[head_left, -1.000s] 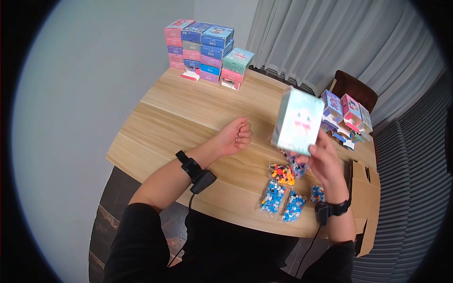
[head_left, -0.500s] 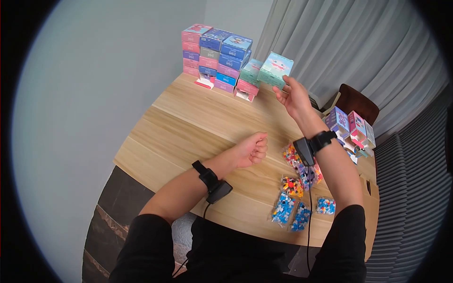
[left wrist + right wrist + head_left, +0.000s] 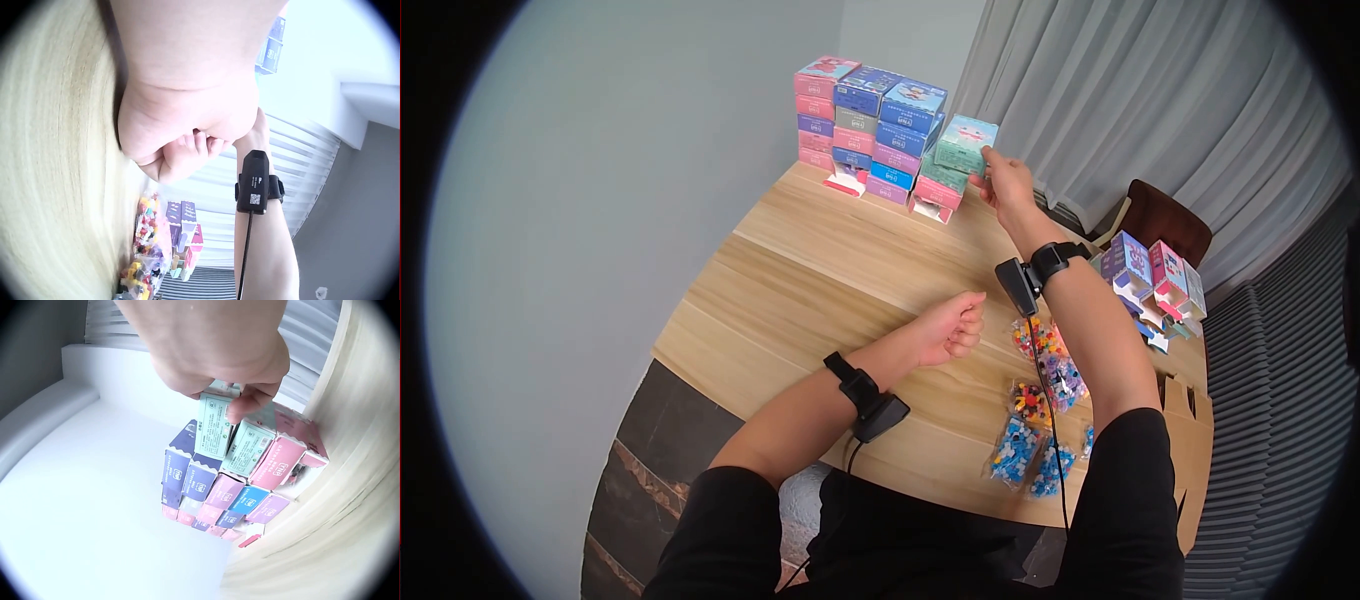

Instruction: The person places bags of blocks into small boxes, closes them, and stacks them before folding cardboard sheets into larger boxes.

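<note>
Head view. Gripping a mint box (image 3: 966,145) in the right hand (image 3: 1008,185), thumb and fingers clamped on its near right corner, pictured face up. Holding it above the lower mint box (image 3: 942,179), at the right end of the box stack (image 3: 895,140), beside the taller blue-topped columns. Resting the left hand (image 3: 950,330) on the wooden table (image 3: 800,240), fingers curled together around nothing. Lying near the right forearm: clear bags of small coloured pieces (image 3: 1032,403). Standing farther right: open boxes (image 3: 1168,272), flaps out, with a brown chair (image 3: 1168,225) behind and brown cardboard (image 3: 1187,430) at the table's right side.

Left wrist view. Showing the left hand close up, fingertips folded in toward the palm, side of the hand down on the wood. Lying beyond it: the bags, with the open boxes past them. Not showing the mint box here.

Right wrist view. Pinching the mint box firmly, thumb along one side. Slanting it slightly against the line of the lower mint box, with a narrow dark gap between; perhaps touching at one edge, hard to tell past the fingers. Lying directly under the lower mint box: a pink box (image 3: 279,462).
</note>
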Motion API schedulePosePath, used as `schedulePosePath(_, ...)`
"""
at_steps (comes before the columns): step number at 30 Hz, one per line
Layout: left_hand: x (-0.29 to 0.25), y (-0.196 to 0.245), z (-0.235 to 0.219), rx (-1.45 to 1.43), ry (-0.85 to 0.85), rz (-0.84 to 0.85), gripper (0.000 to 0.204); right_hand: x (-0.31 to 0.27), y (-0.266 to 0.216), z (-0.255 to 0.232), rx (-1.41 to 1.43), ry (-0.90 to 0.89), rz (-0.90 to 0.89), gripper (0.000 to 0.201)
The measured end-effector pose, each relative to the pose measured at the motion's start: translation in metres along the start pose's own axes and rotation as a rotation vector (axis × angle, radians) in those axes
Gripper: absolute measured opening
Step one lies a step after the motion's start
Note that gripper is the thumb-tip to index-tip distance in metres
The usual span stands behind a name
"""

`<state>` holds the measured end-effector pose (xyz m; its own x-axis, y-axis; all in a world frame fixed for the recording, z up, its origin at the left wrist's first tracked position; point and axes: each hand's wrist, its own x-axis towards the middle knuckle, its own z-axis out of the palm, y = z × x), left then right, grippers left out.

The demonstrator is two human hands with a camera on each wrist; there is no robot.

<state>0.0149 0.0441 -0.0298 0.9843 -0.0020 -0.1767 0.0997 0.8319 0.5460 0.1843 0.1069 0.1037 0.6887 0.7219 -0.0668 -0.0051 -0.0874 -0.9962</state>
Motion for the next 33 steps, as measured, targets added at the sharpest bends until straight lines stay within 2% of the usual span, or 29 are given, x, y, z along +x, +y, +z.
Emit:
schedulePosePath(8, 0.002, -0.001, -0.002, 0.015, 0.0, 0.009, 0.047, 0.006, 0.007, -0.006, -0.156, -0.114, -0.001, 0.03)
schedulePosePath(16, -0.001, 0.001, 0.003, 0.022, 0.01, 0.006, 0.046, -0.02, 0.002, -0.039, 0.007, -0.183, -0.009, 0.033)
schedulePosePath(20, -0.001, 0.002, 0.006, 0.038, 0.018, 0.005, 0.047, -0.048, -0.004, -0.075, 0.101, -0.287, 0.033, 0.03)
schedulePosePath(25, -0.001, 0.002, 0.004, 0.06, 0.006, -0.004, 0.047, -0.115, 0.003, -0.135, 0.225, -0.427, 0.022, 0.023)
schedulePosePath(31, 0.0, 0.003, 0.003, 0.072, 0.024, -0.019, 0.047, -0.182, 0.04, -0.213, 0.461, -0.473, -0.015, 0.02)
schedulePosePath(33, -0.002, 0.003, 0.007, 0.071, 0.042, -0.02, 0.048, -0.194, 0.052, -0.231, 0.483, -0.427, -0.04, 0.019)
